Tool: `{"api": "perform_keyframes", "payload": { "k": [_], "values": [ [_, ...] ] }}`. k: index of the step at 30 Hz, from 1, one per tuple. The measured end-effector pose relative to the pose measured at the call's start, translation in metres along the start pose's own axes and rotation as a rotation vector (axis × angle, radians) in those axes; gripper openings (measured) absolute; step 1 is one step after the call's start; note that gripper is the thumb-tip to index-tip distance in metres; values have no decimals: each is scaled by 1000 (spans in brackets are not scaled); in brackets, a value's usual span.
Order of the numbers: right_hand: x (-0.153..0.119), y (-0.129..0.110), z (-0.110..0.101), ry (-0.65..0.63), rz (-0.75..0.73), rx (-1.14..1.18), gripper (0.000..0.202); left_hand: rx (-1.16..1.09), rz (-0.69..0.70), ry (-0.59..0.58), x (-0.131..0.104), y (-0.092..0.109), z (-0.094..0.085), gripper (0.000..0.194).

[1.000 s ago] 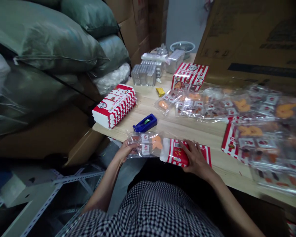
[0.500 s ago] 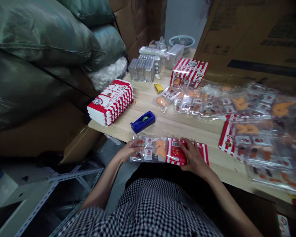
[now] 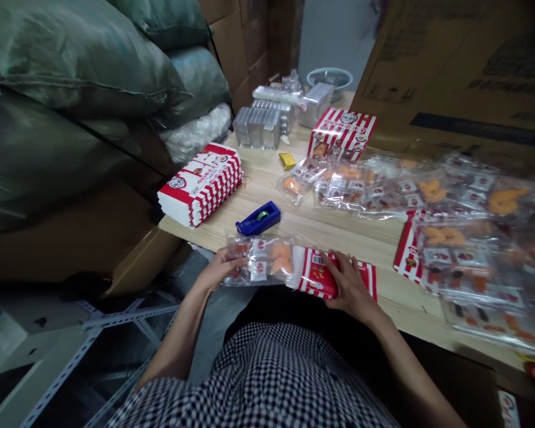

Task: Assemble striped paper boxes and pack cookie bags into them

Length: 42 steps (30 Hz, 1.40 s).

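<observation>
My left hand [image 3: 219, 268] grips the left end of a clear plastic pack [image 3: 259, 261], which shows orange pieces and small white packets. The pack's right end is close to the left end of a red-and-white striped box [image 3: 314, 274] lying flat at the table's front edge. Spread over that box, my right hand [image 3: 348, 282] presses on it with its fingers apart. Just behind the pack lies a blue tape dispenser [image 3: 259, 220].
A stack of striped boxes [image 3: 200, 184] stands at the left table edge. Many filled clear packs [image 3: 383, 187] cover the right side. Clear trays [image 3: 258, 126], an upright striped box [image 3: 342, 134], a yellow packet [image 3: 287, 160] and a round basin [image 3: 330, 76] are farther back.
My left hand and the clear pack have moved left and slightly up, away from the striped box. A white inner flap now shows at the box's left end. My right hand has hardly moved.
</observation>
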State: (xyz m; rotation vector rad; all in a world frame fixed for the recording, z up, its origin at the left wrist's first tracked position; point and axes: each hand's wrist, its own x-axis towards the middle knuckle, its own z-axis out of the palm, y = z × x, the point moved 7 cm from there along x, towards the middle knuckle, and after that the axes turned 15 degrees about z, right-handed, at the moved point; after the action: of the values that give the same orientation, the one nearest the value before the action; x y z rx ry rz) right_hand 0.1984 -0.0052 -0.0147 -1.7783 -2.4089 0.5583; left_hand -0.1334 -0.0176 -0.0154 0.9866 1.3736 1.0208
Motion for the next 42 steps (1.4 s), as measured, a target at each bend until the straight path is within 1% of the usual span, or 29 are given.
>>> {"api": "perform_keyframes", "payload": {
  "k": [1, 2, 4, 6, 8, 11, 13, 16, 21, 23, 26, 31, 34, 36, 38, 40, 42],
  "values": [
    [0, 0, 0, -3, -3, 4, 108, 3, -13, 1, -3, 8, -7, 57],
    [0, 1, 1, -8, -8, 8, 108, -5, -42, -26, -6, 13, -11, 56],
    [1, 1, 0, -23, -31, 15, 109, 8, -102, -115, -8, 19, -11, 52],
    [0, 1, -3, -42, -60, 21, 109, 75, -122, -193, -2, 21, -4, 48],
    [-1, 0, -6, -70, -84, 24, 109, 138, -107, -245, 8, 19, 8, 46],
    [-5, -1, -7, -121, -102, 21, 111, 139, -63, -281, 24, 17, 28, 45],
    [-8, 0, -5, -141, -106, 17, 111, 112, -4, -257, 31, 18, 35, 42],
    [-9, 3, -1, -136, -100, 20, 111, 74, 79, -188, 31, 17, 36, 39],
    [-4, 4, 0, -102, -92, 19, 110, 40, 120, -5, 23, 1, 33, 43],
    [-3, 3, -1, -102, -92, 14, 109, 30, 137, 43, 22, -4, 35, 43],
    [-3, 2, -1, -115, -92, 12, 108, -1, 162, 66, 21, -5, 37, 43],
    [-5, 4, 6, -99, -106, 14, 108, -17, 194, 53, 21, 8, 40, 40],
    [-5, 4, 10, -91, -106, 19, 109, -17, 208, 102, 18, 10, 40, 38],
    [-5, 4, 11, -79, -89, 22, 108, -39, 189, 154, 14, 3, 42, 40],
    [-5, 4, 10, -61, -64, 29, 106, -55, 129, 189, 10, -11, 48, 42],
    [-5, 5, 9, -45, -50, 35, 106, -62, 66, 194, 6, -28, 58, 43],
    [-5, 4, 8, -47, -57, 30, 108, -73, 52, 162, 4, -39, 71, 45]
  ]
}}
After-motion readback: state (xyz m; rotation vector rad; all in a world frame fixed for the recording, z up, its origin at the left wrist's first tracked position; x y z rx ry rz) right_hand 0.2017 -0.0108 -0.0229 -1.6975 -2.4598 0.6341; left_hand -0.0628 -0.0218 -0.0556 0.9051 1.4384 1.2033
